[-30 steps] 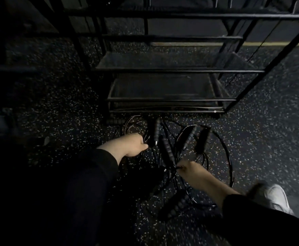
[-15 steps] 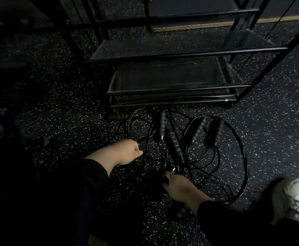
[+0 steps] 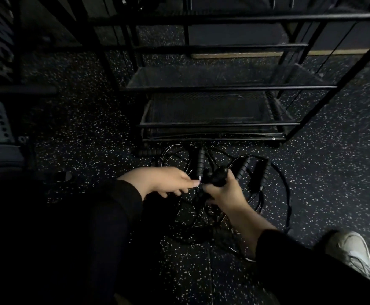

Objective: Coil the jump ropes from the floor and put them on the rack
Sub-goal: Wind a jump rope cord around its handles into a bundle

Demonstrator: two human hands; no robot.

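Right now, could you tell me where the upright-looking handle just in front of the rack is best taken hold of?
Grip the ribbed handle around its middle, coming from above with the left hand, which is nearest. It lies flat on the floor, pointing toward the rack, so fingers can wrap across it. Its cord leaves the near end into the tangle, so probably lift slowly.

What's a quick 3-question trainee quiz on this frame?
1. True or false: the right hand grips a handle.
2. Where do most ropes lie? A) on the rack B) on the floor C) on the shoe
3. Fill in: the left hand reaches toward the ___ hand.

Key: 1 true; 2 B; 3 right.
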